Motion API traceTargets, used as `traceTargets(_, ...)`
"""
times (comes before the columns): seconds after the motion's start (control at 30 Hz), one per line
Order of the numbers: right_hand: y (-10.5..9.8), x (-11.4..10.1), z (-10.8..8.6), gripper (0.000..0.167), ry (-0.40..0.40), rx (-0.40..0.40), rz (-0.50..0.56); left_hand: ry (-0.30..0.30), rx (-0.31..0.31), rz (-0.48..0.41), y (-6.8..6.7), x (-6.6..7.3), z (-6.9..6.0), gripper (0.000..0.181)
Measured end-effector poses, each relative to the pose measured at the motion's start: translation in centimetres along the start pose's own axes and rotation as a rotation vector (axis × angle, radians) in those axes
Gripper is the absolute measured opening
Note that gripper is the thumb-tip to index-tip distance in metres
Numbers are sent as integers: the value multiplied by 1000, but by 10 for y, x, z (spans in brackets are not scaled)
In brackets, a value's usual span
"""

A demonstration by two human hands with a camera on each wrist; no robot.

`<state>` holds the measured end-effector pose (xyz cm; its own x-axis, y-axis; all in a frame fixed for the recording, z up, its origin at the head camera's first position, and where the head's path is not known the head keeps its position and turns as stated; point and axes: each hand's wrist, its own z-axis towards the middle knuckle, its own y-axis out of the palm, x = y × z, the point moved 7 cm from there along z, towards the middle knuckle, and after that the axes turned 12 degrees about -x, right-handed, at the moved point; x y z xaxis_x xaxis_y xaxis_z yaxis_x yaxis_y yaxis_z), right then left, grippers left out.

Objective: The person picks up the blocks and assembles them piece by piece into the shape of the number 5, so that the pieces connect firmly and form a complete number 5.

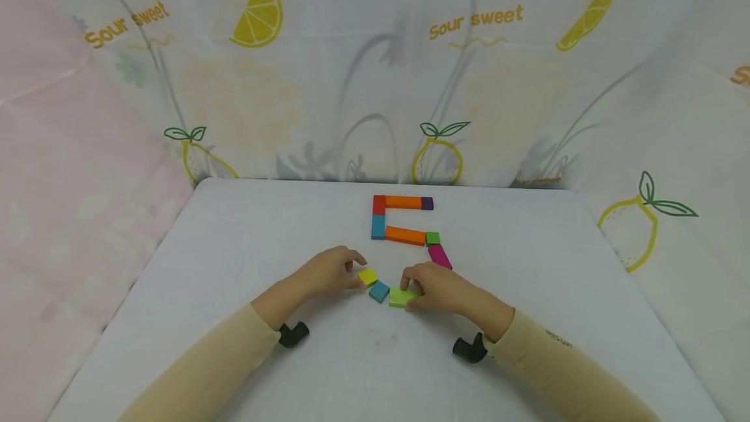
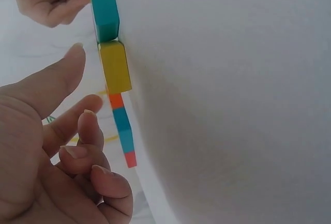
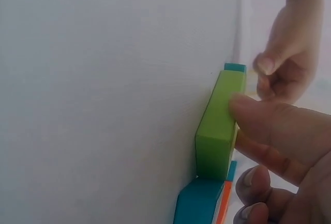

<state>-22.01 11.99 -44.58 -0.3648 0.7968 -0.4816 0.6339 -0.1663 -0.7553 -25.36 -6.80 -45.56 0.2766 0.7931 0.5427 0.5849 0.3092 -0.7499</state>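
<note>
A lime green block (image 1: 398,297) lies flat on the table, and my right hand (image 1: 441,289) pinches it with thumb and forefinger from its right side. Left of it come a blue block (image 1: 379,291) and a yellow block (image 1: 367,277), forming a bent row. My left hand (image 1: 328,272) is beside the yellow block, fingers loosely bent; in the left wrist view its thumb (image 2: 67,74) stands apart from the yellow block. Another blue block (image 3: 199,203) adjoins the lime green one in the right wrist view; the right hand hides it from the head view.
Behind the hands, a red block (image 1: 379,204), a blue block (image 1: 378,227), two orange blocks (image 1: 404,235), a purple block (image 1: 428,204), a green block (image 1: 432,238) and a magenta block (image 1: 439,256) form an angular outline. A lemon-print cloth (image 1: 328,83) hangs behind the white table (image 1: 263,220).
</note>
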Motion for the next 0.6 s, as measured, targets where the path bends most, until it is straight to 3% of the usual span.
traceTargets(0.27,1,7,-4,36,11,6,38,14,52,-3,-3,-8,-9,38)
traceTargets(0.6,-15,32,-18,28,18,87,94,26,145,-24,-19,-17,-27,32)
